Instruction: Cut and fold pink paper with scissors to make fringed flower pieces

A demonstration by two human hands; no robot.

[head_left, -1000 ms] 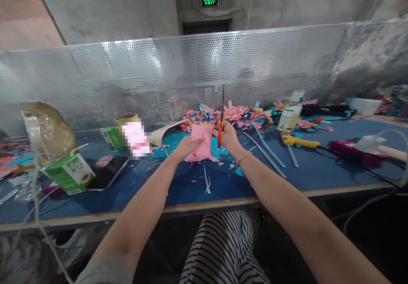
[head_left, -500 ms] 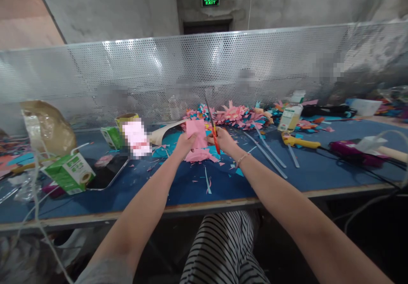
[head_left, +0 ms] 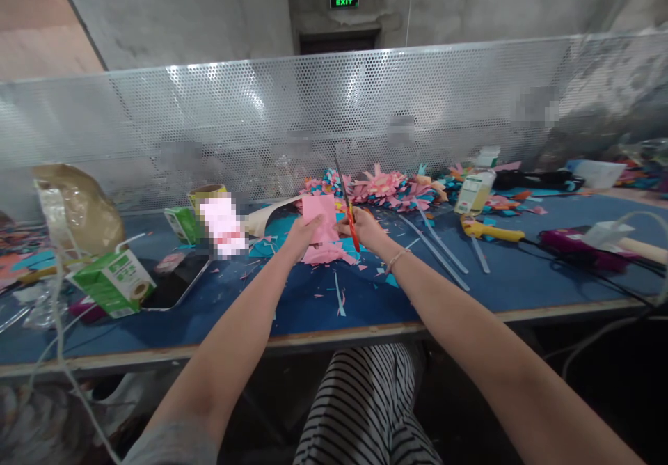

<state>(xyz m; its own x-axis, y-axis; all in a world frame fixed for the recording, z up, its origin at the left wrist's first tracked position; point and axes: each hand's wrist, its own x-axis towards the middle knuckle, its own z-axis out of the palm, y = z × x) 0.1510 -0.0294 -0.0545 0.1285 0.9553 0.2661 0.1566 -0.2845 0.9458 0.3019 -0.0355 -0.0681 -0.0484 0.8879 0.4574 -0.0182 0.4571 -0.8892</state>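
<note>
A piece of pink paper (head_left: pixel 319 216) is upright between my hands, above the blue tabletop. My left hand (head_left: pixel 303 235) is closed on its left side, thumb across the face. My right hand (head_left: pixel 362 228) is closed around a pair of red-handled scissors (head_left: pixel 351 221), whose dark blades point up and away, to the right of the paper. My right fingertips also touch the paper's right edge. Beneath lie more pink paper pieces (head_left: pixel 331 253) and small pink and blue scraps. Behind stands a heap of fringed pink, blue and orange paper (head_left: pixel 386 188).
Clear glue sticks (head_left: pixel 435 249) and a yellow glue gun (head_left: pixel 493 232) lie right, near a bottle (head_left: pixel 476 192) and a purple device (head_left: pixel 582 249). Left are a lit phone (head_left: pixel 223 225), green drink cartons (head_left: pixel 115 284) and a brown bag (head_left: pixel 81 204). A perforated metal screen (head_left: pixel 292 110) stands behind.
The pink paper and my left hand have shifted very slightly left. My right hand keeps the scissors in nearly the same place.
</note>
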